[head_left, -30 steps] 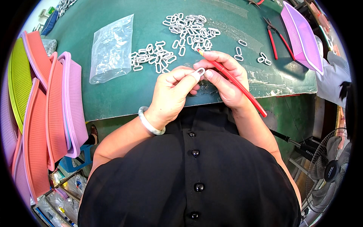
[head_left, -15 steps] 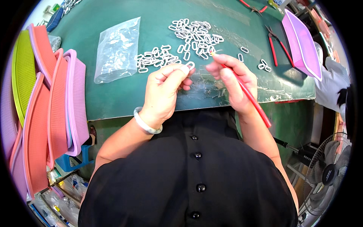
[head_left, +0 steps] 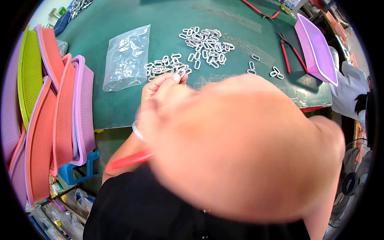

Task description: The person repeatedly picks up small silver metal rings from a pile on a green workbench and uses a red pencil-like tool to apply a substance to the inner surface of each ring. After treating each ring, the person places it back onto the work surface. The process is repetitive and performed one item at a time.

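Clock positions are taken from the centre of view. The left hand [head_left: 162,88] is at 11 o'clock, thumb and fingers pinched on an oval link [head_left: 183,75]. The right hand [head_left: 180,128] is blurred; its grip, and any contact with the left, cannot be determined. A red rod [head_left: 130,160] projects at 8 o'clock. On the green surface [head_left: 116,110], the small link pile [head_left: 166,64] lies just beyond the left hand, the large link pile [head_left: 208,46] at 12 o'clock, red-handled pliers [head_left: 285,58] at 2 o'clock.
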Demonstrator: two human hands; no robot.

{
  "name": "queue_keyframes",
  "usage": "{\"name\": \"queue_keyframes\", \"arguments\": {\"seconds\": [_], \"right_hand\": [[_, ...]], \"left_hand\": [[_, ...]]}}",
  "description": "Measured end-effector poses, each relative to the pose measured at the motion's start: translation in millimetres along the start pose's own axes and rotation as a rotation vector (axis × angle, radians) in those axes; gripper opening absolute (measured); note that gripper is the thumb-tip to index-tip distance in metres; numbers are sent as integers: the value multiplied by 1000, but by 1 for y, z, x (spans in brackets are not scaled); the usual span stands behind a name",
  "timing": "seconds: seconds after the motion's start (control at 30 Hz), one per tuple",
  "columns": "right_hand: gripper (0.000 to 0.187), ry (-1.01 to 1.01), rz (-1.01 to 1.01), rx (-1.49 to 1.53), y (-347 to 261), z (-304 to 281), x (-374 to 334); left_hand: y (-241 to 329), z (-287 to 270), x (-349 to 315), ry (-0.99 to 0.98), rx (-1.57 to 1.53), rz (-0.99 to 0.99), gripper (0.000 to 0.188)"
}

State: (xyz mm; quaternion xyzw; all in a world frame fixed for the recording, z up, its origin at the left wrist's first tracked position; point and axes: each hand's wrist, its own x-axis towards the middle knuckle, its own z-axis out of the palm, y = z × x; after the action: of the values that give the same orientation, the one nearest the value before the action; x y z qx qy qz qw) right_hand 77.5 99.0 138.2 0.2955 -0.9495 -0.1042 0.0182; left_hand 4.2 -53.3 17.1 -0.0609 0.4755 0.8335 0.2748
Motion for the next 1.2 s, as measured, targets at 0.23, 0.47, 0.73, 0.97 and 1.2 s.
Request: {"name": "queue_keyframes", "arguments": {"seconds": [0.23,0.47,0.73,0.97,1.2], "right_hand": [[15,-20,-13,-34,-5,3,-5],[16,-4,-25,-16,-3,3,-5],[17,8,-39,4,-1,4,-3],[18,-94,-22,-55,-16,-13,-9],[19,-177,-20,-138,-23,-26,-14]], "left_hand": [[-15,-5,8,-106,132,210,17],[-11,-8,3,-99,135,213,15],[-13,-10,2,-102,124,237,15],[-10,-5,3,-73,173,192,15],[-11,-10,2,-102,160,164,14]]}}
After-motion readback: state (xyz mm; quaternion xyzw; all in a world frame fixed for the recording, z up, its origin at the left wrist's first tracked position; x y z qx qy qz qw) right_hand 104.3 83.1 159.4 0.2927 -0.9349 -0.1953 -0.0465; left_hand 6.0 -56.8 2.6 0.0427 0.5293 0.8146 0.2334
